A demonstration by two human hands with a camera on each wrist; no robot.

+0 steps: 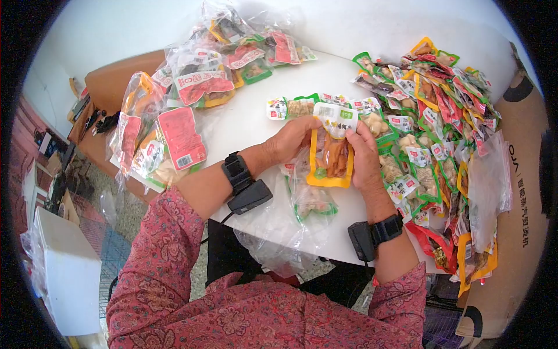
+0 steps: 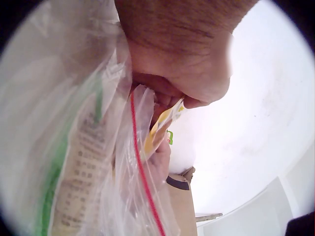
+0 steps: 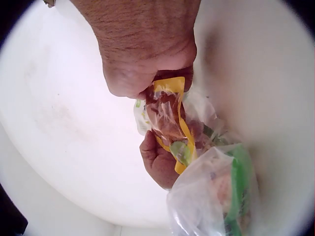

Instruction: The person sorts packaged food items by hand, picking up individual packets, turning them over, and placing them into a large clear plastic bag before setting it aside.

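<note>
A yellow-edged vacuum food packet (image 1: 332,158) with brown pieces behind a clear window is held up over the white table. My left hand (image 1: 292,138) pinches its upper left edge, and my right hand (image 1: 365,160) grips the right edge with the thumb on the front. In the right wrist view the same packet (image 3: 167,115) spans both hands. Just below it lies a clear plastic bag (image 1: 299,232) with a green-edged packet (image 1: 314,202) inside. The left wrist view shows a clear bag with a red zip strip (image 2: 139,164) close beside my left hand (image 2: 182,69).
Filled clear bags (image 1: 203,81) with red labels stand at the table's left and back. A heap of loose packets (image 1: 430,110), green-, red- and yellow-edged, covers the right side. Clear empty bags (image 1: 488,186) lie over the heap's edge, beside a cardboard box (image 1: 523,174).
</note>
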